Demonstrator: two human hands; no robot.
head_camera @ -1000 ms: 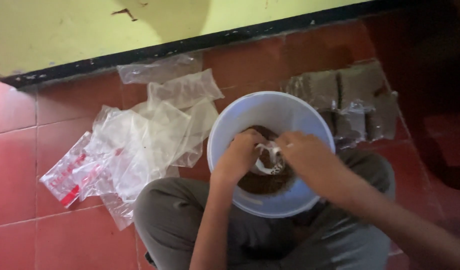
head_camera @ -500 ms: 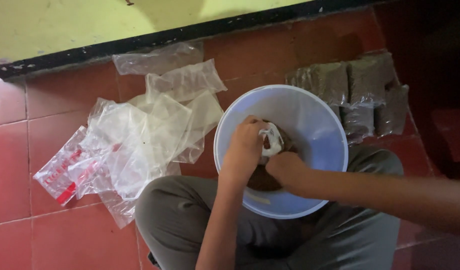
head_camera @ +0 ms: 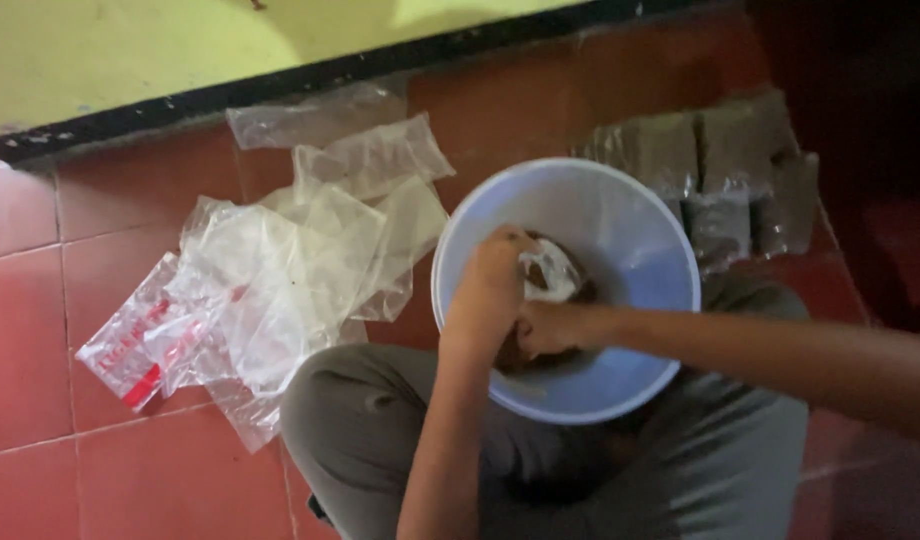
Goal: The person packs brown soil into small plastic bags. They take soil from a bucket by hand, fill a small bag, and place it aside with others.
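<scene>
The left hand (head_camera: 495, 275) pinches the mouth of a small clear plastic bag (head_camera: 548, 272) inside the round pale-blue plastic bucket (head_camera: 620, 225), which sits between the knees on the red tiled floor (head_camera: 40, 330). The right hand (head_camera: 542, 327), fingers curled, digs low into the dark brown granules (head_camera: 565, 355); what it grips is hidden. Filling goes best with the bag mouth kept wide and low over the bucket so spills fall back in. Compared with 0.5 s ago, the right hand sits lower and further left, under the bag. Empty clear bags (head_camera: 280, 270) lie left; filled packets (head_camera: 720, 170) lie behind.
</scene>
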